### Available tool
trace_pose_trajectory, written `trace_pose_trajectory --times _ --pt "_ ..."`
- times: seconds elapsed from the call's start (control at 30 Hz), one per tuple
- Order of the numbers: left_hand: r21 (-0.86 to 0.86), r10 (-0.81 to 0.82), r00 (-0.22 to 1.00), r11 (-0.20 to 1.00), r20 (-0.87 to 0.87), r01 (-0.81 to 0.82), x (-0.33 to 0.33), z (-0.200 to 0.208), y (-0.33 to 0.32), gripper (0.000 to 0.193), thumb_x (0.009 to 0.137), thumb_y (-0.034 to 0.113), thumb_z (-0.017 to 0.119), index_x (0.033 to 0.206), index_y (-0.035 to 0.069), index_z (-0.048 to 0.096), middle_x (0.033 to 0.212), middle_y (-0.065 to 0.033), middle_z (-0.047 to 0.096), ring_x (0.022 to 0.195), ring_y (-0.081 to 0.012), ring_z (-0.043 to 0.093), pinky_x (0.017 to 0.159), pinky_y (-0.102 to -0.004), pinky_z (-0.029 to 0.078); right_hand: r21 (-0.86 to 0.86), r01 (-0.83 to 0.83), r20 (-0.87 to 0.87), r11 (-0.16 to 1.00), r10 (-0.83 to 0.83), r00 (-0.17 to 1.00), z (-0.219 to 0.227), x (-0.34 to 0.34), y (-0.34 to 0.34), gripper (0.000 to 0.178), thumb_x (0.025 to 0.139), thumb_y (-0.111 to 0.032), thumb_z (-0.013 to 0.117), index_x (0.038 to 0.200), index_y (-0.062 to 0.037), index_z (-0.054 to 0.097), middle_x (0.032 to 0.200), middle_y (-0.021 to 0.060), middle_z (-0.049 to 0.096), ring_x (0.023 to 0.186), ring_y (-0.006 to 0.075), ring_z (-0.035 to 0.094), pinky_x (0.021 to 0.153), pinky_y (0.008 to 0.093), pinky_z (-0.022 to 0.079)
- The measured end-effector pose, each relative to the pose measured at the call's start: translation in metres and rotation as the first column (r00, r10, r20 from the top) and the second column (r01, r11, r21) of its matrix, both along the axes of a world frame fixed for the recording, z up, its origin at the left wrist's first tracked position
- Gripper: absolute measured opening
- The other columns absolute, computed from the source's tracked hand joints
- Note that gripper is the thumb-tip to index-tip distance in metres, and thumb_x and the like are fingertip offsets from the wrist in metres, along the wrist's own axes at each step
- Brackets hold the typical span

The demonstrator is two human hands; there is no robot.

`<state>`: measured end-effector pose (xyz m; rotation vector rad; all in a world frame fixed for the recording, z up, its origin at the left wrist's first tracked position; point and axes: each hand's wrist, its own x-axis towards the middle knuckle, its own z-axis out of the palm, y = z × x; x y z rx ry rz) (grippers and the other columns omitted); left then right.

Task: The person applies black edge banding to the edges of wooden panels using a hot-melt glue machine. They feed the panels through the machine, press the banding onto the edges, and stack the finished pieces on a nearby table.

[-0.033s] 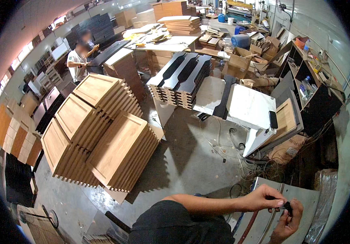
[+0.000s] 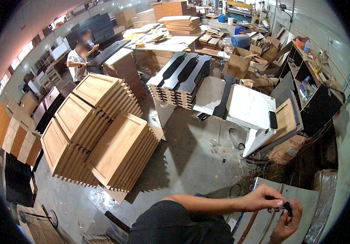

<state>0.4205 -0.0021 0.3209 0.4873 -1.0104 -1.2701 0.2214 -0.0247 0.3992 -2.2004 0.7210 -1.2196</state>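
Note:
Both my hands meet at the lower right, above a pale grey panel [image 2: 307, 199] with hoses running along it. My left hand [image 2: 263, 198] reaches in from the left, its thumb and fingertips pinched at one side of a small black piece [image 2: 287, 208]. On the other side, my right hand [image 2: 289, 223] has its fingers curled round the same piece. Its exact kind cannot be made out, as the fingers cover most of it.
Wooden cabinet doors [image 2: 116, 148] stand in tall stacks at left. Black shaped boards [image 2: 183, 73] are piled beyond, beside a white worktable [image 2: 250, 106]. Cables [image 2: 240, 162] trail over the floor. A black shelf unit [image 2: 305, 81] lines the right. Two people [image 2: 77, 65] work far left.

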Motion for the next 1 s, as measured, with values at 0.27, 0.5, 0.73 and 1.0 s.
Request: trace_pose_trajectory --times 0.27,0.5,0.73,1.0 --pt "0.043 -0.038 0.996 0.998 -0.079 0.041 0.014 0.008 0.002 0.034 0.108 0.032 0.076 0.12 0.001 0.081 0.097 -0.0017 0.077 0.083 -0.0072 0.068 0.069 -0.0246 0.055 -0.087 -0.026 -0.066 0.996 0.02 0.998 0.004 0.01 -0.006 0.03 0.107 -0.006 0.07 0.133 0.0083 0.071 0.134 0.0204 0.069 0.112 0.0293 0.072 0.088 0.0364 0.06" --pt "0.049 -0.053 0.995 0.997 -0.083 0.057 0.018 0.006 0.001 0.034 0.108 0.033 0.075 0.121 0.002 0.081 0.098 -0.0012 0.078 0.085 -0.0071 0.069 0.069 -0.0237 0.056 -0.115 -0.042 -0.092 0.992 0.031 0.995 0.006 0.024 -0.006 0.029 0.106 -0.011 0.073 0.13 0.0067 0.073 0.131 0.0215 0.07 0.117 0.0356 0.07 0.097 0.0458 0.059" --pt "0.082 -0.073 0.99 0.993 -0.122 0.084 0.025 0.005 0.0 0.032 0.108 0.031 0.075 0.12 0.002 0.081 0.094 -0.0008 0.077 0.084 -0.0072 0.067 0.073 -0.0262 0.056 -0.067 -0.048 -0.08 0.997 0.043 0.996 0.005 0.032 -0.007 0.026 0.106 -0.008 0.072 0.128 0.0056 0.073 0.129 0.0209 0.07 0.118 0.0355 0.069 0.098 0.045 0.059" --pt "0.093 -0.065 0.991 0.993 -0.116 0.076 0.034 -0.001 -0.008 0.031 0.108 0.031 0.075 0.118 0.002 0.082 0.094 -0.0013 0.076 0.082 -0.0081 0.067 0.071 -0.0269 0.056 -0.02 -0.103 -0.026 0.994 0.103 0.994 0.001 0.048 -0.011 0.024 0.107 -0.004 0.069 0.129 0.0062 0.072 0.13 0.0208 0.069 0.114 0.0322 0.071 0.092 0.0419 0.064"
